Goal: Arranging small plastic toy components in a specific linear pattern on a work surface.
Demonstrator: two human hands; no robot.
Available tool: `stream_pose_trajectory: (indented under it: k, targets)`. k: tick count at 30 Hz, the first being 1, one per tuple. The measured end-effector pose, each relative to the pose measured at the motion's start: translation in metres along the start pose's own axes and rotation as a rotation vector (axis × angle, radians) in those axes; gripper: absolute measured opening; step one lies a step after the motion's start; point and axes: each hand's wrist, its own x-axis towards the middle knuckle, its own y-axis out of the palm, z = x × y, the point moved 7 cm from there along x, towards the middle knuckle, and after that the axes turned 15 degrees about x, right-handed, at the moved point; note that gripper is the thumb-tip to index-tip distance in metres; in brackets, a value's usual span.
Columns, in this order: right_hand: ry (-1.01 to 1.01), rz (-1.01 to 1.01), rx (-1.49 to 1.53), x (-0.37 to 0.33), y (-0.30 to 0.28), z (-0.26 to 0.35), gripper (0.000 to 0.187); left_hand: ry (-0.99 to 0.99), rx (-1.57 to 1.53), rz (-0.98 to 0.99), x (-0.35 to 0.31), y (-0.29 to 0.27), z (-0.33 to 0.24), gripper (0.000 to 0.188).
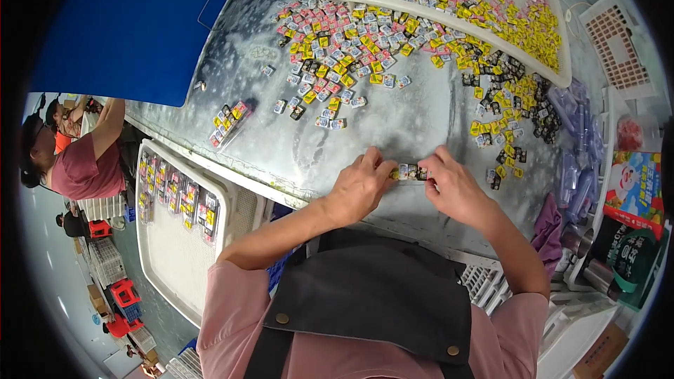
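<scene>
A short row of small wrapped packets (408, 172), yellow, white and black, lies on the grey tabletop near its front edge. My left hand (361, 186) is closed at the row's left end, fingers pinched on a packet there. At the right end, my right hand (449, 186) pinches the last packet between thumb and fingers. Beyond my hands spreads a loose heap of like packets (344, 56) in pink, yellow, white and black. Another scatter of yellow and black packets (502, 112) lies to the right of my right hand.
A white tray (435, 12) full of packets stands at the back. Left of me, a filled clear case (230, 126) lies on the table; a white tray (168, 267) below holds several more. Clear plastic cases (581, 147) pile up at the right. A co-worker (84, 158) stands beyond a blue panel (133, 28).
</scene>
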Motion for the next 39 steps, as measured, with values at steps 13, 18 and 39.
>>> stream_pose_trajectory:
  k: [13,18,39]
  targets:
    - [-0.057,-0.048,-0.047,-0.014,0.018,-0.008,0.026,0.057,0.123,0.002,-0.020,0.014,-0.007,0.036]
    - [-0.213,-0.161,-0.055,-0.022,0.015,0.003,0.022,0.021,-0.043,-0.026,-0.028,0.003,0.000,0.041]
    - [-0.469,-0.166,-0.291,-0.022,0.059,0.040,0.053,0.116,-0.039,-0.307,-0.057,0.003,0.013,0.029]
